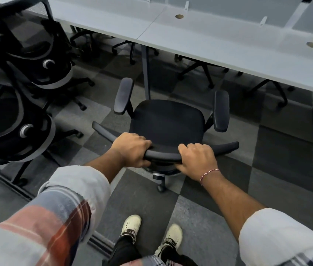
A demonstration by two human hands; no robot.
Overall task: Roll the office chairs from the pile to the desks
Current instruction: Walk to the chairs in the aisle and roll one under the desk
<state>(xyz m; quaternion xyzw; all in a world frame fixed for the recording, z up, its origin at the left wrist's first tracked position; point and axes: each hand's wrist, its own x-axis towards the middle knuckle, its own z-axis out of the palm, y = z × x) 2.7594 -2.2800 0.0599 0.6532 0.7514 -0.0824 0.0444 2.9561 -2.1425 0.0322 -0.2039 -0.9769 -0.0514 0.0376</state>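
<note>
A black office chair [166,121] stands in front of me on the checkered carpet, its seat facing the long grey desk [199,41]. My left hand [130,149] grips the top edge of its backrest left of centre. My right hand [196,160] grips the same edge right of centre, fingers curled over the rim. Both armrests point toward the desk. One caster shows below the backrest.
Several black mesh chairs [23,77] crowd the left side, close to my left arm. More chair bases [199,72] sit under the desk on its far side. A desk leg [146,73] stands just beyond the seat. A floor track [8,183] runs along the lower left.
</note>
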